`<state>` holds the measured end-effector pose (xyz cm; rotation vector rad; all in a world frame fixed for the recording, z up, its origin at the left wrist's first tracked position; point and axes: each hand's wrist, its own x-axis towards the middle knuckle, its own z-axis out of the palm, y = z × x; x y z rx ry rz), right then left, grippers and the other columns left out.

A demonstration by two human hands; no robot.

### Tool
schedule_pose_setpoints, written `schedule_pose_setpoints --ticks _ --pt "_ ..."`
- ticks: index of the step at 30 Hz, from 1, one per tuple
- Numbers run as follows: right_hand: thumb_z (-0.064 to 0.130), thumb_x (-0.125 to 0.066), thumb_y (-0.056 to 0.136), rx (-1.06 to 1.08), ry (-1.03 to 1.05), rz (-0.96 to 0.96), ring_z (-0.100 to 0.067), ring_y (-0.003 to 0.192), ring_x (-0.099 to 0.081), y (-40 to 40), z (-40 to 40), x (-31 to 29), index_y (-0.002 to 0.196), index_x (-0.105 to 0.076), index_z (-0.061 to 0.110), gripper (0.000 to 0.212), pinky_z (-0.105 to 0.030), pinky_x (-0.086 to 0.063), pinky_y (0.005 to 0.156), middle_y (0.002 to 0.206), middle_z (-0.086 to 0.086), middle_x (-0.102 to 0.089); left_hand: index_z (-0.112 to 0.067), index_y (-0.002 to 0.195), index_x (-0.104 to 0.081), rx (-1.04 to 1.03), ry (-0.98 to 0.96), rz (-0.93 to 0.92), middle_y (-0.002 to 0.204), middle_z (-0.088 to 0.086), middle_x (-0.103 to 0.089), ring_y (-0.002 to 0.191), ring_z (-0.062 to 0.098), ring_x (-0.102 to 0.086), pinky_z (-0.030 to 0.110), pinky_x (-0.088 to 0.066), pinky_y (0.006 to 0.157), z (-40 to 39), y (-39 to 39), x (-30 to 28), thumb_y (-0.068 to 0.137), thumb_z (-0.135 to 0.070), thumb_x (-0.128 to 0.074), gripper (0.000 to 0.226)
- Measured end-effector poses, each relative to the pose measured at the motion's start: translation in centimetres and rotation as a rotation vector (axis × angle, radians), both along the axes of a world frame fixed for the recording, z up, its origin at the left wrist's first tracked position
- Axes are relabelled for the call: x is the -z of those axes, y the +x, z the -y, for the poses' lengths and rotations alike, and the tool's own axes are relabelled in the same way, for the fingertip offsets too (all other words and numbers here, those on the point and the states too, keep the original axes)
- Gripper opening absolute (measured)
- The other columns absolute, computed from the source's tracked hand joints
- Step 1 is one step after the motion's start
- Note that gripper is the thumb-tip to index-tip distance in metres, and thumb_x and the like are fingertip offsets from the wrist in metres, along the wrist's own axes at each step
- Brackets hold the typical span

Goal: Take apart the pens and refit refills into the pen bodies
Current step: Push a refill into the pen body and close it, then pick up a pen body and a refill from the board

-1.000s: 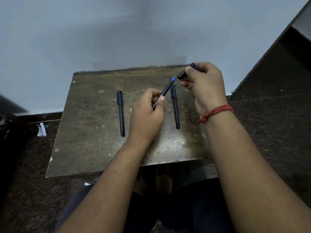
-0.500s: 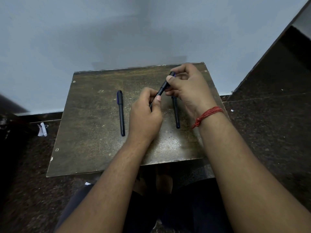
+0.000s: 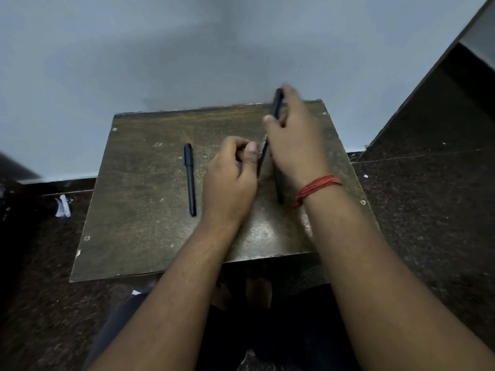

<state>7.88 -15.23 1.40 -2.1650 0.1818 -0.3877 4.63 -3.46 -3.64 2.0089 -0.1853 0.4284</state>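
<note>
**A:** Since the arms fill the near part of the view, where does each grip sit?

**B:** The left hand (image 3: 230, 180) is curled over the middle of the tabletop (image 3: 139, 199), thumb pressed against bent fingers. Its grip is closed on a thin dark part (image 3: 262, 156) that pokes up just past the thumb; it is too blurred to say whether it is a refill or a tip section.

**A:** And the right?

**B:** The right hand (image 3: 294, 145) sits just beyond and to the right of the left one, nearly touching it. A red thread band (image 3: 317, 189) wraps its wrist. Its grip is closed around a black pen body (image 3: 277, 105), which stands steeply, its upper end rising above the fingers toward the wall (image 3: 187, 62). The hand is motion-blurred.

**A:** Do the two held parts meet?

**B:** I cannot tell; the gap between the hands is smeared.

**A:** Anything lying loose?

**B:** Directly under the right grip, a second black pen (image 3: 280, 191) lies on the tabletop, mostly hidden by the wrist, only its near end showing. To the left of the left grip, well apart from it, a capped pen (image 3: 190, 180) lies flat, running front to back, with a blue clip at its far end.

**A:** Farther out?

**B:** Far left of both grips, a scrap of white paper (image 3: 63, 207) lies on the dark floor (image 3: 428, 210).
</note>
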Motion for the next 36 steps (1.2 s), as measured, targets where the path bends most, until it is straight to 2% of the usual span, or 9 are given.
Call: schedule_pose_setpoints --ticks 2,6,9,15,21,28,31,33,36 --pt "0.021 -0.053 0.098 0.059 -0.144 -0.008 -0.025 0.105 -0.061 0.2 2.1 -0.3 0.141 -0.047 0.017 0.044 -0.026 -0.042 0.081 0.114 -0.008 -0.064 -0.023 0.092 -0.056 -0.041 -0.015 -0.01 0.074 -0.007 -0.06 0.068 0.011 -0.059 0.035 -0.047 0.061 -0.2 0.0 -0.2 0.103 -0.037 -0.048 0.019" --pt "0.02 -0.051 0.096 0.076 -0.306 -0.157 -0.029 0.098 -0.06 0.2 4.1 0.5 0.114 -0.058 0.012 0.021 -0.033 -0.049 0.079 0.105 -0.009 -0.062 -0.025 0.089 -0.055 -0.181 -0.091 -0.063 0.072 -0.011 -0.059 0.068 0.005 -0.056 0.019 -0.042 0.058 -1.1 0.6 -0.1 0.102 -0.03 -0.052 0.014" --pt "0.02 -0.054 0.095 0.081 -0.404 -0.226 -0.028 0.091 -0.054 0.0 3.7 1.3 0.103 -0.053 0.01 0.013 -0.031 -0.04 0.073 0.106 -0.014 -0.061 -0.031 0.085 -0.053 -0.231 -0.138 -0.1 0.074 -0.01 -0.059 0.066 0.001 -0.054 0.011 -0.038 0.057 -1.4 0.9 -0.2 0.1 -0.026 -0.053 0.016" --pt "0.021 -0.053 0.095 0.057 -0.509 -0.331 -0.027 0.078 -0.044 -0.6 2.8 1.7 0.097 -0.045 0.015 0.011 -0.031 -0.028 0.06 0.09 -0.007 -0.047 -0.031 0.085 -0.055 -0.256 -0.157 -0.126 0.073 -0.012 -0.056 0.063 -0.004 -0.052 0.009 -0.038 0.057 -1.6 1.0 0.0 0.097 -0.021 -0.055 0.016" --pt "0.017 -0.053 0.095 0.021 -0.492 -0.374 -0.026 0.079 -0.046 -0.4 2.7 2.0 0.098 -0.045 0.013 0.009 -0.03 -0.031 0.059 0.089 -0.006 -0.048 -0.028 0.089 -0.056 -0.272 -0.122 -0.128 0.073 -0.013 -0.055 0.063 -0.004 -0.051 0.008 -0.037 0.057 -1.7 1.0 -0.1 0.095 -0.019 -0.057 0.011" --pt "0.027 -0.052 0.096 0.083 -0.506 -0.184 -0.025 0.077 -0.046 -0.5 2.1 0.9 0.106 -0.053 0.012 0.018 -0.03 -0.032 0.065 0.083 -0.001 -0.048 -0.024 0.098 -0.055 -0.389 -0.081 0.01 0.08 -0.016 -0.056 0.074 0.003 -0.055 0.014 -0.044 0.066 -3.5 1.4 -1.4 0.091 -0.022 -0.055 0.007" --pt "0.029 -0.052 0.096 0.051 -0.501 -0.159 -0.024 0.078 -0.046 -0.5 1.5 1.0 0.106 -0.054 0.012 0.019 -0.03 -0.032 0.066 0.087 -0.001 -0.053 -0.021 0.106 -0.055 -0.537 -0.008 -0.101 0.091 -0.012 -0.056 0.095 0.016 -0.058 0.036 -0.045 0.091 -5.8 2.1 -1.1 0.088 -0.025 -0.056 0.019" --pt "0.03 -0.054 0.096 0.035 -0.487 -0.147 -0.023 0.078 -0.045 -0.5 1.2 1.3 0.105 -0.055 0.013 0.019 -0.03 -0.034 0.068 0.085 0.0 -0.052 -0.019 0.116 -0.052 -0.579 0.159 -0.241 0.109 -0.005 -0.055 0.111 0.021 -0.052 0.039 -0.032 0.094 -6.5 2.2 -0.5 0.087 -0.029 -0.057 0.031" --pt "0.032 -0.054 0.096 0.006 -0.474 -0.142 -0.023 0.081 -0.051 -0.5 0.9 1.5 0.104 -0.056 0.015 0.018 -0.032 -0.04 0.069 0.086 0.001 -0.055 -0.016 0.123 -0.047 -0.538 0.35 -0.363 0.127 0.004 -0.05 0.12 0.027 -0.046 0.045 -0.03 0.094 -6.5 2.1 0.2 0.086 -0.034 -0.06 0.043"
